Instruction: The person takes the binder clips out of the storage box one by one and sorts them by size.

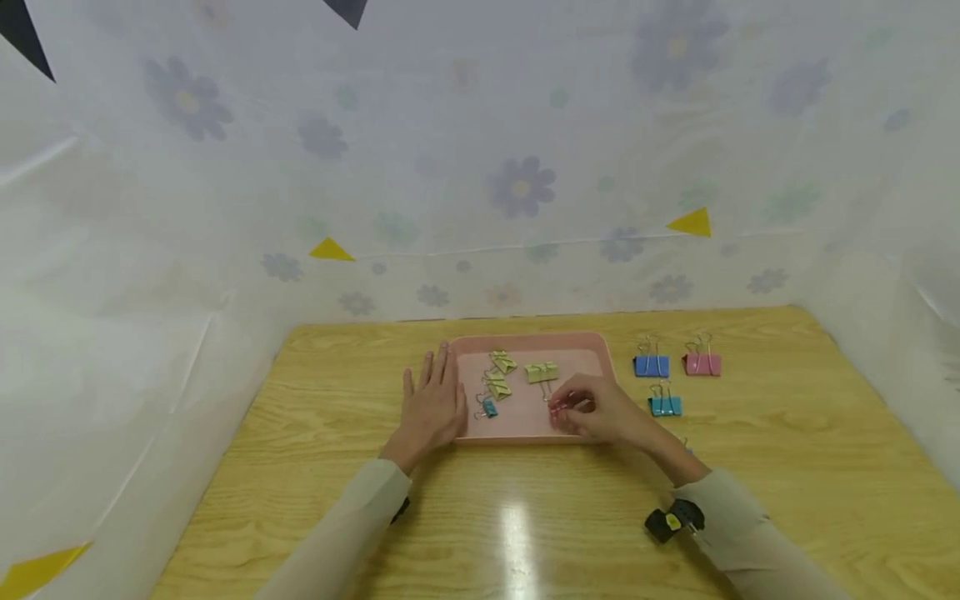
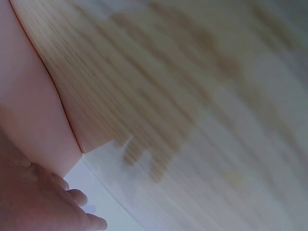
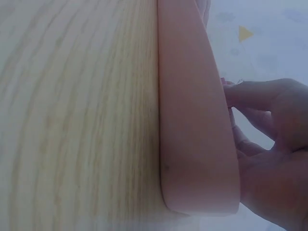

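A shallow pink tray [image 1: 517,440] lies on the wooden table. My left hand [image 1: 431,408] rests along its left rim, fingers extended; the left wrist view shows that hand [image 2: 43,202] against the tray's outer wall [image 2: 38,96]. Over the tray's right front part, my right hand [image 1: 603,410] pinches a small pink binder clip [image 1: 555,409], mostly covered by the fingers. Also in the tray are yellow binder clips [image 1: 542,372] and a small teal clip [image 1: 490,409] near the left hand. In the right wrist view, the tray wall [image 3: 197,120] hides the fingertips of the right hand [image 3: 274,130].
Right of the tray stand a blue binder clip [image 1: 652,367], a larger pink clip [image 1: 702,365] and a light-blue clip [image 1: 665,406]. Another bluish piece is partly hidden behind the right wrist. Flower-patterned sheeting [image 1: 465,167] encloses the table's back and sides.
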Demonstrator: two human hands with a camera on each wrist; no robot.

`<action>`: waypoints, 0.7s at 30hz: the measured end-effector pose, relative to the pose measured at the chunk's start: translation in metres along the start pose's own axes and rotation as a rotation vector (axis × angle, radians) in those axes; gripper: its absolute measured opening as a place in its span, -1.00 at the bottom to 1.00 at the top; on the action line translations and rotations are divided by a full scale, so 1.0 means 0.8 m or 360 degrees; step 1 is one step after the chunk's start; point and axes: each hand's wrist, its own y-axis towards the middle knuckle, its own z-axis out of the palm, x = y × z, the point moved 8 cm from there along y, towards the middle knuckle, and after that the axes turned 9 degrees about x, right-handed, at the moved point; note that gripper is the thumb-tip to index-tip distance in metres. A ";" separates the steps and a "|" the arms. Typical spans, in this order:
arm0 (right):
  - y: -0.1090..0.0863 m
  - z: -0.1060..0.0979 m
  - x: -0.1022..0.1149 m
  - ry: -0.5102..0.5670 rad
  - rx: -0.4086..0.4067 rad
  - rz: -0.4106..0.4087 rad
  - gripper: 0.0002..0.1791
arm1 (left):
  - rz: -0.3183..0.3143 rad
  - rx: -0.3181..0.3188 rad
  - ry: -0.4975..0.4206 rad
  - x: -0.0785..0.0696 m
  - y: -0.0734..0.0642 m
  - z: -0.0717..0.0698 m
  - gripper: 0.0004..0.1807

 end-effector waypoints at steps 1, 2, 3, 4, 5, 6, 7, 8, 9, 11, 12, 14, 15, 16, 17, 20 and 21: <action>-0.001 -0.002 0.001 0.0004 -0.0019 -0.0016 -0.78 | 0.0001 -0.0003 -0.0002 0.000 0.000 0.000 -0.31; -0.003 -0.003 0.003 0.0017 -0.0036 -0.0028 -0.79 | 0.0001 -0.0007 -0.0001 0.000 0.000 0.000 -0.31; -0.004 -0.004 0.003 0.0032 -0.0053 -0.0031 -0.80 | 0.0001 -0.0009 -0.0001 0.000 0.000 0.000 -0.31; -0.005 -0.005 0.004 0.0045 -0.0067 -0.0036 -0.81 | 0.0000 -0.0007 0.0003 0.000 0.000 0.000 -0.31; -0.007 -0.007 0.005 0.0061 -0.0082 -0.0035 -0.82 | 0.0001 -0.0006 0.0007 0.000 0.000 -0.001 -0.31; -0.008 -0.008 0.005 0.0073 -0.0094 -0.0033 -0.82 | 0.0001 -0.0003 0.0012 -0.001 0.000 -0.001 -0.31; -0.009 -0.009 0.005 0.0084 -0.0105 -0.0021 -0.83 | 0.0002 -0.0001 0.0011 -0.001 -0.001 -0.002 -0.31; -0.011 -0.009 0.005 0.0102 -0.0111 -0.0018 -0.84 | 0.0004 0.0001 0.0009 -0.002 0.000 -0.002 -0.31; -0.012 -0.010 0.005 0.0112 -0.0116 -0.0014 -0.84 | 0.0004 0.0005 0.0008 -0.002 0.000 -0.003 -0.31; -0.015 -0.010 0.006 0.0144 -0.0111 -0.0012 -0.86 | 0.0008 0.0008 0.0000 -0.003 0.000 -0.002 -0.32; -0.017 -0.010 0.006 0.0158 -0.0109 -0.0009 -0.86 | 0.0007 0.0011 -0.0002 -0.003 0.000 -0.002 -0.32; -0.019 -0.011 0.007 0.0178 -0.0106 -0.0001 -0.86 | 0.0007 0.0013 -0.0009 -0.002 0.001 -0.001 -0.32; -0.020 -0.011 0.007 0.0186 -0.0105 0.0004 -0.86 | 0.0005 0.0015 -0.0004 -0.003 0.000 -0.001 -0.32; -0.021 -0.011 0.007 0.0191 -0.0104 0.0014 -0.86 | 0.0003 0.0015 -0.0002 -0.003 0.000 -0.001 -0.32; -0.022 -0.011 0.008 0.0186 -0.0107 0.0016 -0.87 | 0.0000 0.0016 0.0005 -0.002 0.000 -0.001 -0.32; -0.025 -0.013 0.010 0.0177 -0.0118 0.0005 -0.87 | -0.0011 0.0017 0.0014 -0.002 0.001 0.000 -0.32; -0.026 -0.014 0.011 0.0175 -0.0121 -0.0002 -0.87 | -0.0011 0.0015 0.0010 -0.001 0.001 0.000 -0.32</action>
